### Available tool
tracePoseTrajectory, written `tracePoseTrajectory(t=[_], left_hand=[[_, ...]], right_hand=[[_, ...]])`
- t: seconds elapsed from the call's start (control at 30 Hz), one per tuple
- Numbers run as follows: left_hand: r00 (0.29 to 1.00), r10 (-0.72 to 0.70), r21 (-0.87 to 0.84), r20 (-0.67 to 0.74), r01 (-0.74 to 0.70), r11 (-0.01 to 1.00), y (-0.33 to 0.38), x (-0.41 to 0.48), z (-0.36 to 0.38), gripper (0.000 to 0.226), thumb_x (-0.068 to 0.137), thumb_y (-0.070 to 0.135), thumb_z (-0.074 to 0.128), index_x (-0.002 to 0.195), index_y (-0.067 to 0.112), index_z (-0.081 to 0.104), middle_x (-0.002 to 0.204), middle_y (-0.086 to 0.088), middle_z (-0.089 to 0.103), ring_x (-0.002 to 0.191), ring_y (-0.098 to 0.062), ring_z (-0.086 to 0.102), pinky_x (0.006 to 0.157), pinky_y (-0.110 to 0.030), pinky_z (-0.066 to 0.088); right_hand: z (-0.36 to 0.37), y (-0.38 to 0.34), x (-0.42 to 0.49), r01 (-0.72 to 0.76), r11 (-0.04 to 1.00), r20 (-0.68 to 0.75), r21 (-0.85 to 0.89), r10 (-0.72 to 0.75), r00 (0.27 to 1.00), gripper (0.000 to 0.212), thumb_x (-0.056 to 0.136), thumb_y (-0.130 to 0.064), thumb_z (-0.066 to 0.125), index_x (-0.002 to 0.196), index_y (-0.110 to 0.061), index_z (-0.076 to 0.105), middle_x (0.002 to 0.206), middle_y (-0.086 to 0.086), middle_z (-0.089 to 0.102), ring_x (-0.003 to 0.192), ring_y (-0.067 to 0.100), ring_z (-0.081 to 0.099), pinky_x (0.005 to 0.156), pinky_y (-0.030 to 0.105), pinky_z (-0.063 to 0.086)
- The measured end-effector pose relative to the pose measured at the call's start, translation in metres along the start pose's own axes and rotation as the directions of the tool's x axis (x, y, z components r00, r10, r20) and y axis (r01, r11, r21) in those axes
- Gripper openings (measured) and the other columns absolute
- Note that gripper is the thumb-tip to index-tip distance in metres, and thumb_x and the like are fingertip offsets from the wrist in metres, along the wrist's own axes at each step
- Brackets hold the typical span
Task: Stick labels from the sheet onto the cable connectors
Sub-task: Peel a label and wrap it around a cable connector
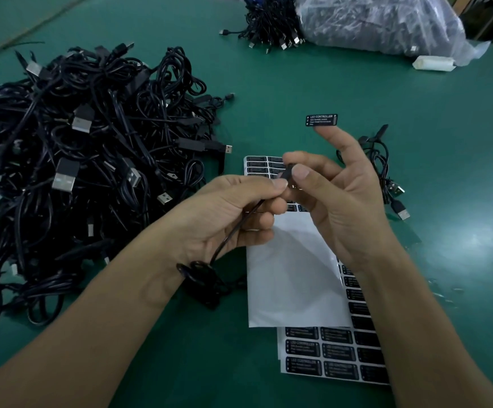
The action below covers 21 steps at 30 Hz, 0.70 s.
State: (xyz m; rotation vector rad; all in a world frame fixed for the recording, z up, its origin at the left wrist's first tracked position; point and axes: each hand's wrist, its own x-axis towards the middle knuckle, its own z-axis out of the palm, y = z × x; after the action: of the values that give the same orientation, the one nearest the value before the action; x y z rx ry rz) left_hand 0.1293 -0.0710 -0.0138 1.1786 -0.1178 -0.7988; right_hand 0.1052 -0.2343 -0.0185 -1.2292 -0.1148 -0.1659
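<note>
My left hand pinches a thin black cable whose coiled bundle hangs below my wrist. My right hand pinches the cable's small black connector between thumb and a finger. A black "LED CONTROLLER" label sticks to the tip of my raised right forefinger. Under my hands lies a label sheet, mostly bare white backing with black labels left at its top. A fuller sheet of labels lies beneath it, nearer to me.
A big heap of black USB cables covers the green table at the left. One bundled cable lies right of my hands. At the back stand another cable bundle, a clear plastic bag and a white roll.
</note>
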Motion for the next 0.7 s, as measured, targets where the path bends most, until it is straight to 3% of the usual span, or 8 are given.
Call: tracePoseTrajectory(t=[0.2,0.33,0.47,0.57,0.7], left_hand=[[0.999,0.040,0.051,-0.032,-0.038,0.998,-0.0002,-0.0013,0.0029,0.019,0.071,0.038,0.071,0.067,0.021,0.078,0.058,0.006,0.064,0.040,-0.001,0.053,0.044,-0.018,0.051],[0.995,0.058,0.103,-0.079,-0.049,0.993,0.0009,-0.0011,0.0033,0.035,0.094,0.038,0.061,0.074,0.017,0.080,0.055,0.005,0.062,0.039,-0.003,0.051,0.042,-0.019,0.049],[0.972,0.117,0.117,-0.202,-0.095,0.989,0.0023,-0.0009,0.0038,0.027,0.092,0.039,0.065,0.079,0.018,0.077,0.063,0.000,0.068,0.040,-0.008,0.056,0.041,-0.021,0.051],[0.955,0.177,0.173,-0.240,-0.138,0.975,0.0001,-0.0012,0.0036,0.018,0.087,0.021,0.074,0.069,0.021,0.077,0.066,-0.003,0.070,0.043,-0.010,0.060,0.041,-0.022,0.051],[0.927,0.271,0.302,-0.260,-0.188,0.935,-0.0034,0.0000,0.0032,0.021,0.090,0.006,0.070,0.070,0.012,0.072,0.061,-0.004,0.070,0.044,-0.012,0.061,0.042,-0.023,0.052]], right_hand=[[0.0002,-0.0017,-0.0007,-0.029,0.999,0.007,0.028,0.029,1.000,0.052,0.081,-0.001,0.067,0.127,-0.019,0.050,0.097,0.005,0.074,0.074,0.014,0.070,0.070,0.024,0.056],[0.0008,-0.0009,-0.0009,-0.027,0.999,-0.018,0.024,0.028,0.999,0.060,0.071,-0.013,0.078,0.124,-0.019,0.052,0.082,0.002,0.068,0.066,0.015,0.065,0.069,0.026,0.055],[-0.0023,0.0007,-0.0005,-0.050,0.999,-0.097,0.020,0.052,0.994,0.056,0.068,-0.010,0.076,0.119,-0.017,0.054,0.073,0.000,0.068,0.062,0.012,0.060,0.066,0.023,0.051],[-0.0038,0.0012,0.0000,-0.067,0.998,-0.151,-0.019,0.063,0.986,0.057,0.064,-0.014,0.078,0.117,-0.018,0.055,0.073,-0.001,0.070,0.063,0.011,0.061,0.065,0.022,0.052],[-0.0030,0.0031,-0.0002,-0.053,0.995,-0.176,-0.084,0.038,0.984,0.055,0.069,-0.016,0.085,0.116,-0.020,0.056,0.074,-0.003,0.070,0.063,0.011,0.062,0.064,0.022,0.051]])
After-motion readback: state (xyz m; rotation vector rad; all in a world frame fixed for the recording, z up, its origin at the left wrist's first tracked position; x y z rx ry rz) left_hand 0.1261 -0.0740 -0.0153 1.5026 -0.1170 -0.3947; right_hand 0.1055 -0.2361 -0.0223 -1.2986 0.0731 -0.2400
